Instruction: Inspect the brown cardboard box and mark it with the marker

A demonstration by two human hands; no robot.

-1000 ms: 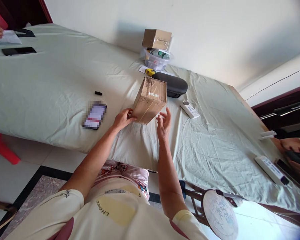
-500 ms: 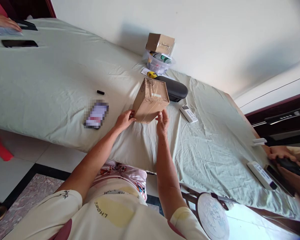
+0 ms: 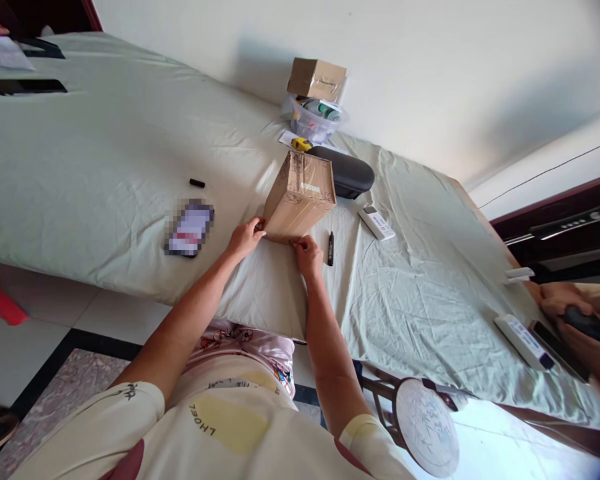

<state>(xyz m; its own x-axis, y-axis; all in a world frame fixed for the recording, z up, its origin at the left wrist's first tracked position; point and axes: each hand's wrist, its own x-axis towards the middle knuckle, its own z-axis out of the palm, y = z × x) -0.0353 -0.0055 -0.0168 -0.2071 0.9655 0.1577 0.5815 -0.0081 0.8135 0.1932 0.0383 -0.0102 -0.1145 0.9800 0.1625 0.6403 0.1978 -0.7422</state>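
A brown cardboard box [image 3: 303, 200] with printed drawings and white figures on one face stands on the cloth-covered table in front of me. My left hand [image 3: 247, 239] has its fingers bent around the box's lower left corner. At the near bottom edge, my right hand [image 3: 309, 257] pinches with thumb and finger against the cardboard. Just right of that hand lies a black marker [image 3: 331, 249]. A small black cap [image 3: 197, 183] and a phone [image 3: 190, 229] with a blurred screen rest to the left of the box.
Behind the box lie a black case [image 3: 347, 172], a yellow tape measure [image 3: 301, 144] and a plastic tub [image 3: 313, 123] topped by another carton [image 3: 316, 79]. A white packet [image 3: 377, 223] lies to the right. Other people's hands show at the far left and right [image 3: 565, 300].
My right hand has shifted from the box's right side to its near bottom edge, closing into a pinch. The black marker now shows on the cloth beside it.
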